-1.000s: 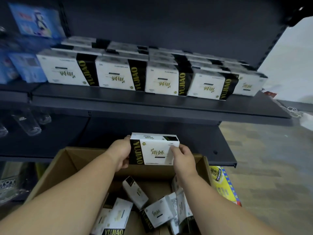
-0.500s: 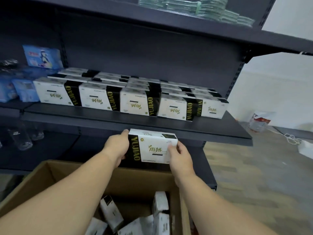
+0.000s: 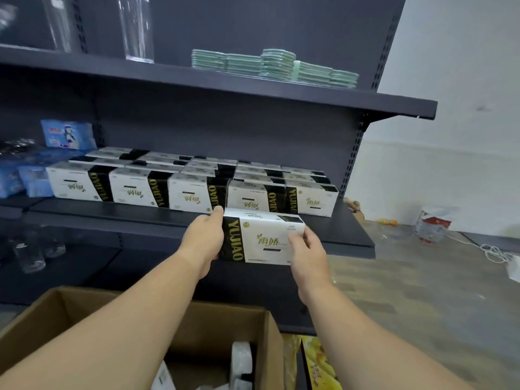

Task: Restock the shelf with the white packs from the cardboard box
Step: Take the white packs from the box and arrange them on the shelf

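Note:
I hold one white pack (image 3: pixel 267 240) with a black YUJIAO band between both hands, just in front of the dark middle shelf (image 3: pixel 118 213). My left hand (image 3: pixel 204 239) grips its left end and my right hand (image 3: pixel 308 253) grips its lower right corner. Several rows of the same white packs (image 3: pixel 194 190) fill that shelf behind it. The open cardboard box (image 3: pixel 222 322) sits below my forearms, with a few more white packs (image 3: pixel 240 358) showing inside.
Blue packets (image 3: pixel 67 135) lie at the shelf's left end. Green packs (image 3: pixel 275 66) and clear glasses (image 3: pixel 136 29) stand on the upper shelf; more glasses (image 3: pixel 28 249) on the lower one. A yellow bag (image 3: pixel 315 364) lies right of the box. A bag and white cable rest on the floor.
Both hands have lifted the white pack up out of the box and forward to the front edge of the middle shelf. The view has tilted upward, showing the upper shelf.

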`<state>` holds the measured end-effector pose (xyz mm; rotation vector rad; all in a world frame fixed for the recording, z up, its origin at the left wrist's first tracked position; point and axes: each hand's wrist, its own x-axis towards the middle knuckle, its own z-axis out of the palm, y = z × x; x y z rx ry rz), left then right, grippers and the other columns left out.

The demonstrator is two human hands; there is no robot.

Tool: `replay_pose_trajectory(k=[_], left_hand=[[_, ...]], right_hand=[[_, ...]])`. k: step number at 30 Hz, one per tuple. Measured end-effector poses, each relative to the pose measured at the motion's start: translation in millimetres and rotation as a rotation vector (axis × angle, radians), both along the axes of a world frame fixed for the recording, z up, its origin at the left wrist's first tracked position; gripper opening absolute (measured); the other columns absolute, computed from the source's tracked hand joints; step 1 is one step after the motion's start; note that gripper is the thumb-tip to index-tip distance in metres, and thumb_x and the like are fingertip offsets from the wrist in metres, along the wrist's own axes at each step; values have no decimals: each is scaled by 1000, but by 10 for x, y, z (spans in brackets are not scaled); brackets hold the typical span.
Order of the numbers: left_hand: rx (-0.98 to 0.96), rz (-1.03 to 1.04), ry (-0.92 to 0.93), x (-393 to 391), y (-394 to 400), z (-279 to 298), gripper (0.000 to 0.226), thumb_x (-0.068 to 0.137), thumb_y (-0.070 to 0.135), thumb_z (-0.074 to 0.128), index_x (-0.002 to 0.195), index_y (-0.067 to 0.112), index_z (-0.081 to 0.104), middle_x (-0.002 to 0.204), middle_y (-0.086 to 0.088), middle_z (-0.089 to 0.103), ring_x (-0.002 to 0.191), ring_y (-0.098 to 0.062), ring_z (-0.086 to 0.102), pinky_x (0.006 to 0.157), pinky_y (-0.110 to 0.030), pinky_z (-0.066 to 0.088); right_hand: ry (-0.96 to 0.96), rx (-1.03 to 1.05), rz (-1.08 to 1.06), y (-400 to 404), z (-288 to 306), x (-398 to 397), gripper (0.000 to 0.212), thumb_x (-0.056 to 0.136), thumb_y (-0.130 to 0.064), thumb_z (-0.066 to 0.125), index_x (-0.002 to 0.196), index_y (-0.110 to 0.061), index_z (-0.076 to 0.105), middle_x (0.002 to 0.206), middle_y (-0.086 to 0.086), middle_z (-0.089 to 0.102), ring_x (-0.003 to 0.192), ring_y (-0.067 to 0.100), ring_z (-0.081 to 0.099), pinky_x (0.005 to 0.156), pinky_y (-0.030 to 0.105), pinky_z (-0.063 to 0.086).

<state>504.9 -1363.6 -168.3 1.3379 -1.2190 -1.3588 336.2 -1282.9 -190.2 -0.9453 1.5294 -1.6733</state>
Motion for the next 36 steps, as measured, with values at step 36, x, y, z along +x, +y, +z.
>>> replay_pose_trajectory(k=[36], left_hand=[[-85,8,-35,-2097,-700,-67,27,97,43,51,99,17,58,81,0,57,70,-13,50,61,-27,41]], right_hand=[[-29,-1,-161,-1107,-46,-1867,34,96,-29,57,129,-23,55,121,-2,63,112,17,58,96,35,44]])
